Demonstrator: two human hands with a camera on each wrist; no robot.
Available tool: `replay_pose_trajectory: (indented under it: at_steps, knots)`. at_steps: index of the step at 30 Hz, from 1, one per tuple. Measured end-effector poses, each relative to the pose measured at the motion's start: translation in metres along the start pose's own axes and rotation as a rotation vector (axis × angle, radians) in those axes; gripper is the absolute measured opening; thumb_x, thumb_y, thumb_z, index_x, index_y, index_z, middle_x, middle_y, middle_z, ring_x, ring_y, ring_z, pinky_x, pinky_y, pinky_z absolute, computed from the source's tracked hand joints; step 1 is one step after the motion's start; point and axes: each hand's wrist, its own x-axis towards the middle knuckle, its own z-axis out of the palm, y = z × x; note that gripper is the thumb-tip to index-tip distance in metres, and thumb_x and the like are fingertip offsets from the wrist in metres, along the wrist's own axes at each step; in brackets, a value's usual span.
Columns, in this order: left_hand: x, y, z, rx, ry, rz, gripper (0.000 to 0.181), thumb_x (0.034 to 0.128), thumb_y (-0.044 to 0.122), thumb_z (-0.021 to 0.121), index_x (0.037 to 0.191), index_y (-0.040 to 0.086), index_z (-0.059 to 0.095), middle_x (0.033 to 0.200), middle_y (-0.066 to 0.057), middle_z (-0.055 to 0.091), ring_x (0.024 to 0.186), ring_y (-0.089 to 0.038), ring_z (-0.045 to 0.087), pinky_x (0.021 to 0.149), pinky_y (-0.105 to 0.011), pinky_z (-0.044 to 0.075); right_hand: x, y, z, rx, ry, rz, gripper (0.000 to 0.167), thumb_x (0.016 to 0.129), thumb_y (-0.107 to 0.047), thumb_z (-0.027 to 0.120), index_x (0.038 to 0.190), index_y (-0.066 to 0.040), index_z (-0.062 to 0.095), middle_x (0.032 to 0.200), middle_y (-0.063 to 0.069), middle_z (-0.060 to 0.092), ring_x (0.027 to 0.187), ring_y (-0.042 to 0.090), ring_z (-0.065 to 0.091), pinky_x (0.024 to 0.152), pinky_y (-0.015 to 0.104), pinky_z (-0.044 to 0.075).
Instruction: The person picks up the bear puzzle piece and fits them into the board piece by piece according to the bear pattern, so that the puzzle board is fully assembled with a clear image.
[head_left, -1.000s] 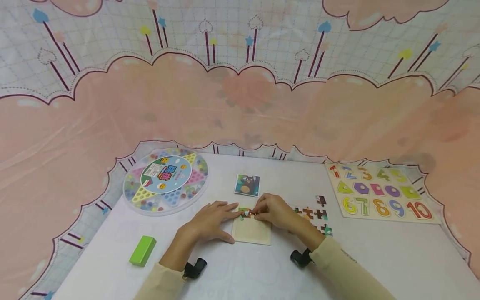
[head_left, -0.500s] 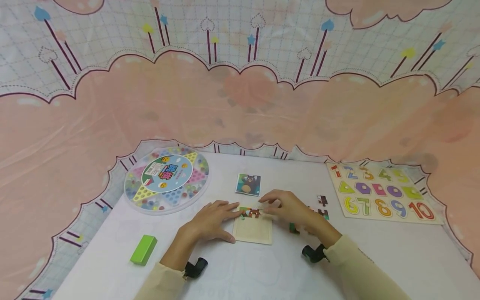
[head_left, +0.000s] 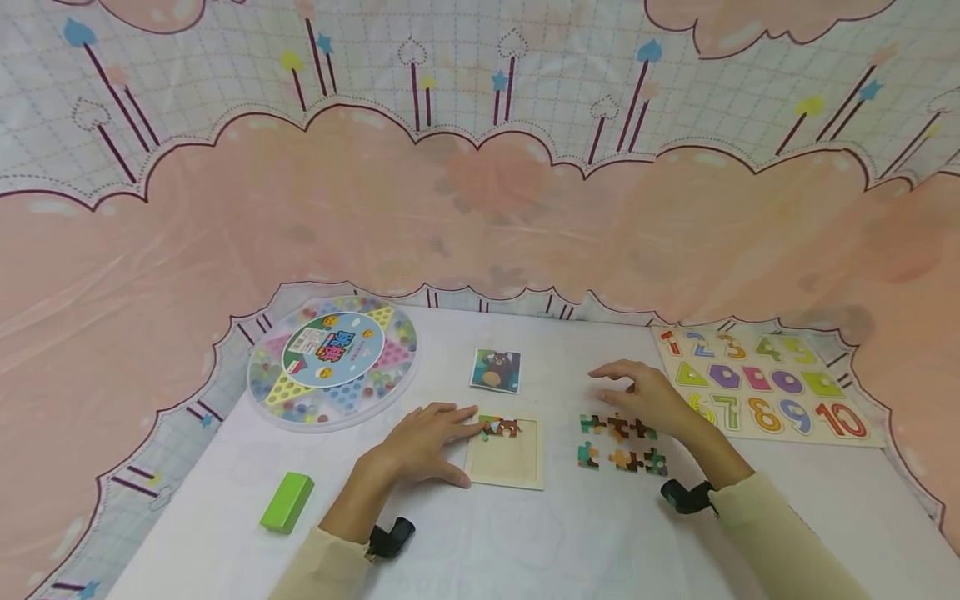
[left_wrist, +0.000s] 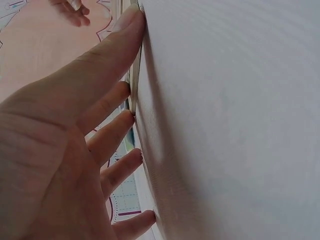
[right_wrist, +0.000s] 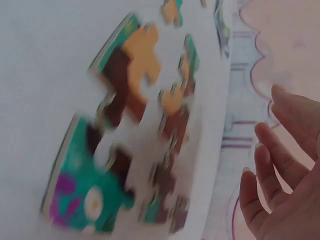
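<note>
- While the left hand (head_left: 422, 442) was spread loosely, the wooden board (head_left: 506, 462) was touched by it.
- The loose, empty right hand (head_left: 645, 397) was held near the puzzle pieces (head_left: 625, 461).

A pink, cloud-patterned backdrop (head_left: 480, 217) rises behind a white table (head_left: 525, 550).

Table (head_left: 517, 550): white top
Left side: round game board (head_left: 333, 354) toward the back, green block (head_left: 287, 502) nearer the front
Middle: picture card (head_left: 496, 371) behind a wooden tray (head_left: 506, 462)
Right side: loose puzzle pieces (head_left: 626, 460) near the tray, number board (head_left: 757, 392) farther right
</note>
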Motion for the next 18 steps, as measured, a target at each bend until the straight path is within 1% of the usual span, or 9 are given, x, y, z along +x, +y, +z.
replay_pose_trajectory:
  at_steps: [4,7,10,13,15,18]
  knots:
    - [0.001,-0.001,0.002,0.005,0.002,0.005,0.083,0.0734,0.043,0.088,0.148,0.029,0.055,0.164,0.004,0.042,0.153,-0.035,0.034,0.123,-0.068,0.024,-0.007,0.016,-0.008,0.01,0.016,0.065,0.037,0.098,-0.022,0.068,0.133,-0.011,0.067,0.142,0.014,0.063,0.124,0.035,0.06,0.09,0.04,0.058]
    - [0.001,-0.002,0.003,0.008,0.003,0.007,0.083,0.073,0.044,0.088,0.147,0.028,0.056,0.164,0.004,0.043,0.153,-0.035,0.035,0.123,-0.069,0.025,-0.012,0.026,-0.012,0.03,0.012,0.107,0.039,0.099,-0.023,0.068,0.135,-0.01,0.065,0.145,0.017,0.061,0.125,0.039,0.06,0.092,0.046,0.059]
    - [0.0,-0.003,0.003,0.011,0.006,0.012,0.083,0.073,0.044,0.088,0.147,0.028,0.056,0.164,0.004,0.043,0.153,-0.035,0.035,0.122,-0.069,0.025,-0.016,0.033,-0.015,0.031,0.011,0.161,0.042,0.098,-0.025,0.068,0.138,-0.011,0.063,0.145,0.019,0.059,0.127,0.04,0.058,0.096,0.051,0.057]
    - [0.001,-0.003,0.003,0.009,0.009,0.015,0.083,0.0731,0.044,0.088,0.148,0.028,0.056,0.164,0.003,0.043,0.153,-0.035,0.035,0.122,-0.069,0.025,-0.018,0.039,-0.016,0.044,0.011,0.211,0.047,0.096,-0.024,0.071,0.14,-0.01,0.061,0.143,0.021,0.06,0.124,0.041,0.059,0.095,0.051,0.056]
    - [0.001,-0.003,0.003,0.011,0.01,0.014,0.083,0.0729,0.044,0.088,0.148,0.028,0.056,0.164,0.004,0.043,0.153,-0.035,0.035,0.122,-0.069,0.025,-0.02,0.043,-0.016,0.04,0.015,0.22,0.05,0.094,-0.023,0.074,0.14,-0.008,0.06,0.14,0.022,0.061,0.124,0.041,0.059,0.098,0.053,0.056]
    - [0.001,-0.004,0.003,0.015,0.009,0.011,0.083,0.0728,0.045,0.088,0.148,0.029,0.055,0.164,0.004,0.043,0.153,-0.035,0.034,0.123,-0.069,0.025,-0.021,0.047,-0.014,0.021,0.026,0.212,0.051,0.092,-0.02,0.076,0.138,-0.005,0.06,0.137,0.023,0.063,0.123,0.042,0.059,0.102,0.056,0.054]
